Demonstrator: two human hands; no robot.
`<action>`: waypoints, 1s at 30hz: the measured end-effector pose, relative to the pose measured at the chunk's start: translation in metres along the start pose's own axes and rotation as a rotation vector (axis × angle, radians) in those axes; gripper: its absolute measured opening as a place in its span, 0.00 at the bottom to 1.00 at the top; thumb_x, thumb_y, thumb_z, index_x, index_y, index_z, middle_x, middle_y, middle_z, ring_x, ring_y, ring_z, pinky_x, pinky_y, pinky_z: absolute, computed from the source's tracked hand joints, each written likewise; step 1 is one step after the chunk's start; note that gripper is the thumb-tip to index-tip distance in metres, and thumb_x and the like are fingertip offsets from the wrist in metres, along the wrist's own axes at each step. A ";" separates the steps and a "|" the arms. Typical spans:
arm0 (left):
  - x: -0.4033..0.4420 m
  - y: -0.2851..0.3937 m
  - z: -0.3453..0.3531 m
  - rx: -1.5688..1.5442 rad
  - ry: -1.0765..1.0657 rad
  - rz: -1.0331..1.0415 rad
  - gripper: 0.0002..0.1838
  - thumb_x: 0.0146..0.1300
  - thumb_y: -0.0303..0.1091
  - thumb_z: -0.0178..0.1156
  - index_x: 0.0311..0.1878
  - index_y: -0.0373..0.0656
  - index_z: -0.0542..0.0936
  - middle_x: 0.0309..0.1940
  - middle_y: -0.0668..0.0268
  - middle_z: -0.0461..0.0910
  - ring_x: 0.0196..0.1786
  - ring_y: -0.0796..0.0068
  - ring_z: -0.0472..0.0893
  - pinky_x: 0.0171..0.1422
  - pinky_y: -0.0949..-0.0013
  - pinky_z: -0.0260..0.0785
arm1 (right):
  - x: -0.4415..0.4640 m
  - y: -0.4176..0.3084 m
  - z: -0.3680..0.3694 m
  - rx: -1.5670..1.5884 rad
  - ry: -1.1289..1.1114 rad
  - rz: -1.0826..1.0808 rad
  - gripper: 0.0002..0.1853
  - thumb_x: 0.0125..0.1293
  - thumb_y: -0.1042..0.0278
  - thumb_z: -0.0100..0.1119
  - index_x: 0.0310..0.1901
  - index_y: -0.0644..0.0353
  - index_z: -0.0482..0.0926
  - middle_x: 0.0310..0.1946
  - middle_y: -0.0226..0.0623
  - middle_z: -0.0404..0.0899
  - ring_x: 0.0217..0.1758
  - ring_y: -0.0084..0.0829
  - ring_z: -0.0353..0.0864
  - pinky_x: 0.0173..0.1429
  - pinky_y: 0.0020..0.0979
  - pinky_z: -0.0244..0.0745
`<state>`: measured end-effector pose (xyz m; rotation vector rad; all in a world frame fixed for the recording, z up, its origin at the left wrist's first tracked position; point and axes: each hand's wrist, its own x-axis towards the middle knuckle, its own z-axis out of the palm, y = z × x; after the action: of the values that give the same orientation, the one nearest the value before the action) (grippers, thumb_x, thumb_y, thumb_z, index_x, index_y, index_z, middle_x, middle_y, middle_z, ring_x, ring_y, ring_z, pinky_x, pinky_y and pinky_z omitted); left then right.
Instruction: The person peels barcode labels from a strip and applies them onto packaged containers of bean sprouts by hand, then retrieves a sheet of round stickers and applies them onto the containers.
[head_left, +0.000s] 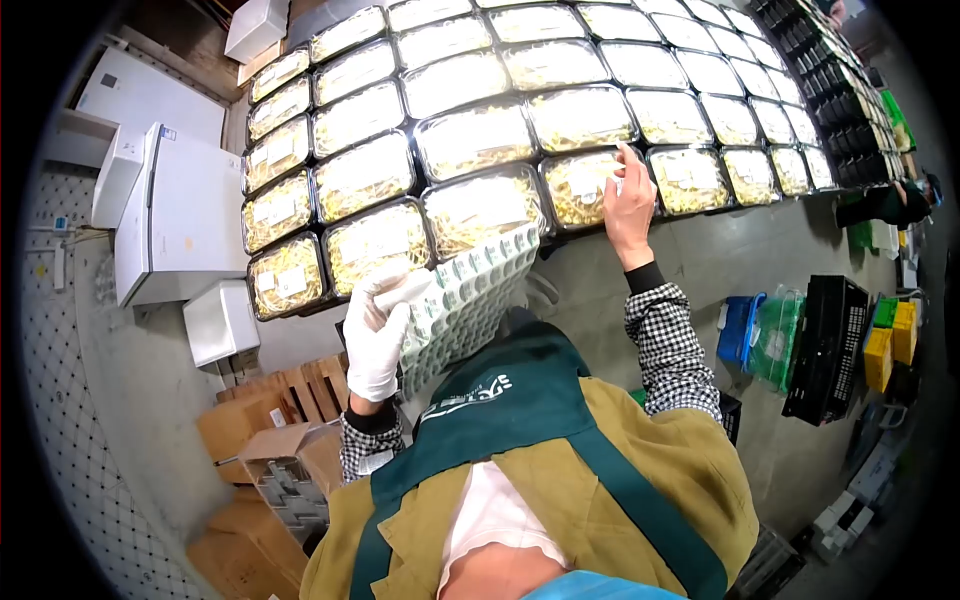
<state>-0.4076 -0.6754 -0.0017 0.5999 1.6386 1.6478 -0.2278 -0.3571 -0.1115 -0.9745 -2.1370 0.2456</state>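
My left hand (pixel 376 345), in a white glove, is closed on the edge of a sheet of stickers (pixel 465 300) with rows of green print. The sheet hangs in front of the table's near edge. My bare right hand (pixel 630 205) has its fingers apart and partly bent, touching the film-topped black tray (pixel 580 190) in the front row. Pale yellow strands that look like bean sprouts fill this tray. Beside it, a similar sprout tray (pixel 480 205) lies partly behind the sheet. Another front-row tray (pixel 285 280) at the left end bears a small white label.
Several rows of packed trays (pixel 560 62) extend away from me, with glare on their film. Stacked black trays (pixel 845 90) stand at the far right. White boxes (pixel 190 215) and cardboard boxes (pixel 290 450) are at left; crates (pixel 825 350) are on the right floor.
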 end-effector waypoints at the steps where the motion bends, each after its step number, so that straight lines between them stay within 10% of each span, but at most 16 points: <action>1: 0.002 0.007 0.005 -0.013 0.005 0.000 0.28 0.62 0.16 0.49 0.68 0.32 0.62 0.52 0.54 0.78 0.55 0.68 0.79 0.55 0.74 0.70 | 0.014 -0.006 0.002 0.163 -0.036 0.134 0.26 0.57 0.76 0.59 0.60 0.61 0.69 0.41 0.36 0.80 0.38 0.32 0.79 0.49 0.35 0.71; 4: 0.008 0.006 0.006 0.038 -0.064 0.048 0.22 0.63 0.14 0.47 0.61 0.33 0.73 0.55 0.54 0.78 0.57 0.70 0.78 0.61 0.73 0.68 | 0.048 -0.016 0.032 0.501 -0.087 0.435 0.26 0.57 0.69 0.65 0.58 0.63 0.71 0.31 0.33 0.84 0.38 0.33 0.81 0.49 0.37 0.71; 8: 0.019 0.017 0.017 0.049 -0.016 0.031 0.17 0.62 0.16 0.55 0.55 0.32 0.78 0.51 0.54 0.80 0.53 0.71 0.80 0.58 0.72 0.71 | 0.064 -0.008 0.064 -0.098 -0.082 -0.002 0.27 0.55 0.65 0.65 0.58 0.55 0.72 0.31 0.21 0.82 0.42 0.28 0.75 0.58 0.37 0.59; 13: 0.031 0.034 0.015 0.052 0.054 -0.020 0.17 0.56 0.16 0.62 0.51 0.32 0.80 0.44 0.58 0.83 0.45 0.74 0.83 0.52 0.72 0.75 | 0.083 0.011 0.061 -0.251 -0.049 -0.029 0.25 0.52 0.64 0.65 0.54 0.50 0.74 0.44 0.33 0.77 0.49 0.34 0.73 0.56 0.40 0.62; 17: 0.052 0.060 0.031 -0.003 0.167 0.129 0.37 0.52 0.13 0.61 0.68 0.37 0.65 0.58 0.63 0.77 0.41 0.81 0.83 0.43 0.82 0.73 | 0.130 0.037 0.112 0.199 -0.029 0.165 0.09 0.55 0.59 0.64 0.28 0.55 0.84 0.48 0.37 0.79 0.54 0.41 0.75 0.56 0.41 0.69; 26: 0.065 0.077 0.016 0.123 0.182 0.158 0.28 0.58 0.16 0.60 0.64 0.38 0.71 0.56 0.62 0.78 0.49 0.80 0.79 0.47 0.79 0.75 | 0.164 0.003 0.145 -0.332 -0.096 -0.041 0.09 0.55 0.59 0.63 0.33 0.52 0.78 0.40 0.33 0.77 0.45 0.37 0.75 0.49 0.46 0.62; 30: 0.067 0.068 0.014 0.051 0.233 0.203 0.21 0.60 0.20 0.62 0.57 0.34 0.76 0.54 0.56 0.79 0.54 0.72 0.80 0.56 0.72 0.74 | 0.170 -0.010 0.121 0.363 -0.362 0.184 0.12 0.62 0.59 0.63 0.37 0.59 0.78 0.29 0.33 0.78 0.36 0.34 0.77 0.39 0.30 0.70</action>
<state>-0.4506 -0.6104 0.0553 0.6361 1.8411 1.8863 -0.3914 -0.2275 -0.0950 -0.9620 -2.2084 0.9279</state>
